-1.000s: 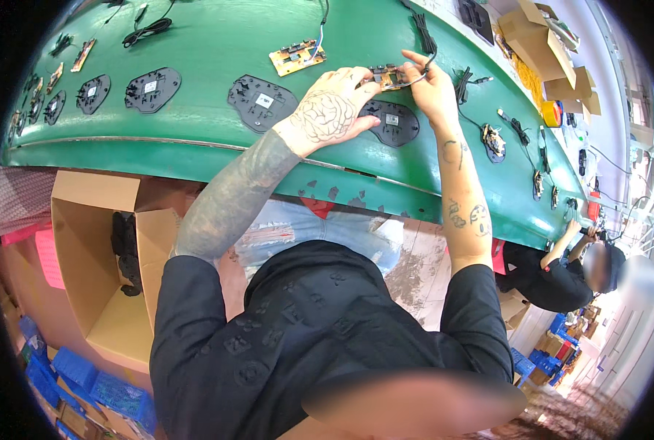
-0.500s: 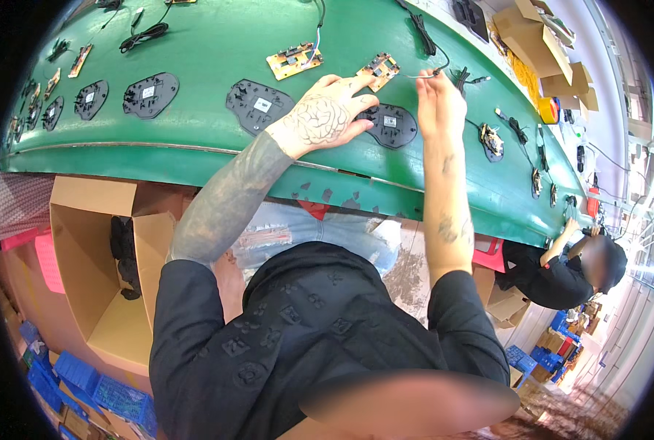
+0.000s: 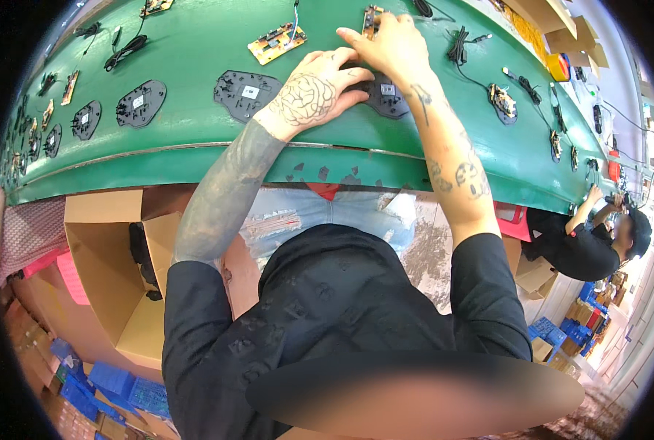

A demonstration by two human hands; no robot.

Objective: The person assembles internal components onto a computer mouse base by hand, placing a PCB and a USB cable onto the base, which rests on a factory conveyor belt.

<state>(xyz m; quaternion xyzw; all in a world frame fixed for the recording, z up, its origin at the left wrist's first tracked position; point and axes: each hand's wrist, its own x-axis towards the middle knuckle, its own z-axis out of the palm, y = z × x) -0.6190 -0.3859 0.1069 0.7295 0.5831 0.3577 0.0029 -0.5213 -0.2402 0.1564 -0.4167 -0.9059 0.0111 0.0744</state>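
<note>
My left hand point(image 3: 316, 92) is over the green bench, fingers loosely bent and apart. Its thumb and forefinger reach the left side of a black plastic shell point(image 3: 388, 91); I see nothing gripped in them. Farther away, my right hand point(image 3: 394, 50) has its fingers on a small tan circuit board point(image 3: 372, 20), partly hidden by the hand. My right wrist covers part of the shell. Another circuit board point(image 3: 277, 44) with wires lies beyond my left hand, and a second black shell point(image 3: 245, 94) with a white label lies left of it.
More shells point(image 3: 141, 103) and a coiled black cable point(image 3: 127, 53) lie leftward on the green bench point(image 3: 188, 139). At right is a shell with a board point(image 3: 502, 103) and cable. An open carton point(image 3: 111, 271) stands below the bench. A co-worker point(image 3: 583, 242) works at far right.
My right hand has come left and away from me, from the cable to the circuit board. That board has moved farther from the shell. My left hand has drawn back from it.
</note>
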